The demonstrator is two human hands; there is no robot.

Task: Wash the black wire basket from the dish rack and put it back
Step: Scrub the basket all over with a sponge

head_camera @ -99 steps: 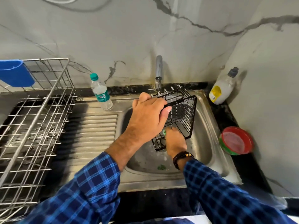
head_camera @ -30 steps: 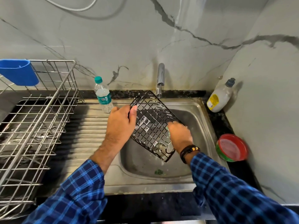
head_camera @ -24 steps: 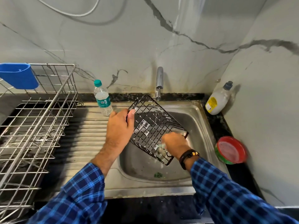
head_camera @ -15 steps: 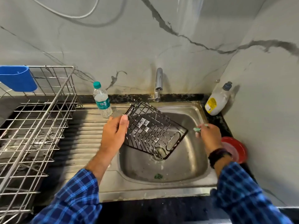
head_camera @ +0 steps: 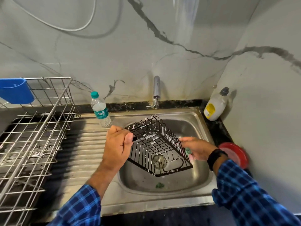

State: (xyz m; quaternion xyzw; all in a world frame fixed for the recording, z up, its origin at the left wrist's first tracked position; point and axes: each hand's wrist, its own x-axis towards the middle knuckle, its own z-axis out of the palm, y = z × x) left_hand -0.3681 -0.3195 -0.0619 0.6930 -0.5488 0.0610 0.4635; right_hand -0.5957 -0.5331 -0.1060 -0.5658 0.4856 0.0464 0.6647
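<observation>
Scrubbing looks like the step in hand. The left hand (head_camera: 118,144) grips the basket (head_camera: 156,144) with its fingers (head_camera: 128,137) curled round a wire at the left corner. The right hand (head_camera: 197,148) holds a green scrubber (head_camera: 188,151) tucked under its fingers, which reach onto the basket's right side.

To do it well, I would hold the corner firmly so the frame cannot twist away under the rubbing. I would work the scrubber along each wire rather than across, and turn the basket so every face gets a pass. After that it should go under the thin stream from the tap (head_camera: 156,88), which falls just onto its far edge. Wet, soapy wire is likely to be slippery, so a loose grip risks dropping it.

The basket hangs tilted in mid-frame over the sink (head_camera: 193,128), one corner low near the drain, and I cannot tell whether it touches the basin. It is made of thin black wires in a grid, with a looped wire on the lower face. White suds streak many of the wires, thickest on the upper edge and centre. The rack (head_camera: 37,128) it belongs to stands at the left of the frame, so rinsing and the return are not yet done.
</observation>
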